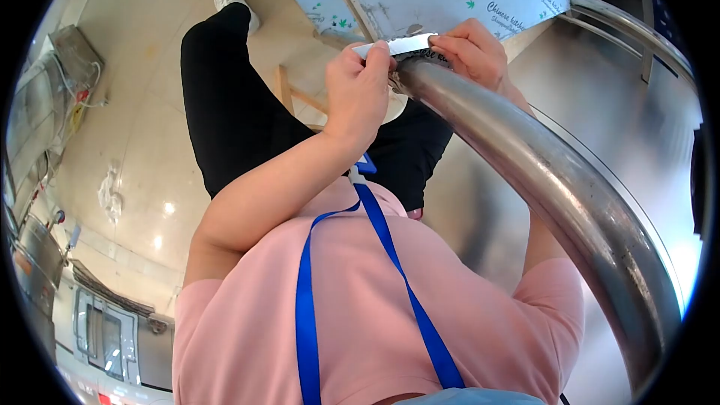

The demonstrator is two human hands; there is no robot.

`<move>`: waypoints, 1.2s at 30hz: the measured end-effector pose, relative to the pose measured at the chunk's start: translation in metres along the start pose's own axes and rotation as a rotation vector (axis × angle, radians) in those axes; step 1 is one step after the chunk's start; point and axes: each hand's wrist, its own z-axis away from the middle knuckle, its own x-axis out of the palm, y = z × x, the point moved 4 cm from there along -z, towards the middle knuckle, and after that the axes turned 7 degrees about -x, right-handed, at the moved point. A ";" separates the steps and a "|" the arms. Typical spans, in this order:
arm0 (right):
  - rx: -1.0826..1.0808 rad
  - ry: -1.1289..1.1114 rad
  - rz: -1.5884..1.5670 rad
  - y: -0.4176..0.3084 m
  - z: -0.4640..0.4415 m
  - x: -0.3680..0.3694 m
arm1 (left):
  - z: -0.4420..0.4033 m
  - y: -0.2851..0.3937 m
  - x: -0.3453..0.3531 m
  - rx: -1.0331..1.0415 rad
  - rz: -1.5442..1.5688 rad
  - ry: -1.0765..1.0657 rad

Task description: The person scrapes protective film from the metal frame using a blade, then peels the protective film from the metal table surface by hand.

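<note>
Between my two hands stretches a short, flat white strip (409,46), seen partly edge-on; I cannot make out its exact kind. The thumb and fingers of my left hand (358,79) pinch its left end. My right hand (474,52) grips the other end with its fingertips. Just below the strip, close to both hands, is the end of a thick metal pipe (517,154), which curves down to the lower right. Behind the strip stands a panel covered in light blue film (420,0) printed with green leaves and lettering.
A metal rail (630,22) runs at the upper right beside shiny metal panels. Wooden legs (283,90) stand on the beige floor (142,120) behind my leg. Metal equipment (75,56) lines the left side, and a clear plastic piece (110,195) lies on the floor.
</note>
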 end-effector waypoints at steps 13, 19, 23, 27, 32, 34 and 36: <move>-0.019 0.079 0.028 0.003 0.003 -0.001 | -0.010 0.001 0.006 0.188 -0.077 0.042; -0.021 0.083 0.041 0.004 0.000 0.000 | -0.011 0.010 0.007 0.185 -0.163 0.064; 0.005 0.108 0.029 0.006 0.002 0.000 | -0.013 0.010 0.008 0.197 -0.159 0.060; 0.019 0.113 0.030 0.007 0.002 0.000 | -0.013 0.012 0.010 0.167 -0.156 0.068; 0.044 0.115 0.055 0.005 0.001 0.001 | -0.015 0.012 0.009 0.150 -0.135 0.063; 0.059 0.113 0.050 0.006 0.002 0.003 | -0.014 0.014 0.007 0.117 -0.084 0.026; -0.002 0.044 0.010 0.000 0.000 0.002 | -0.005 0.012 0.003 0.084 -0.046 0.024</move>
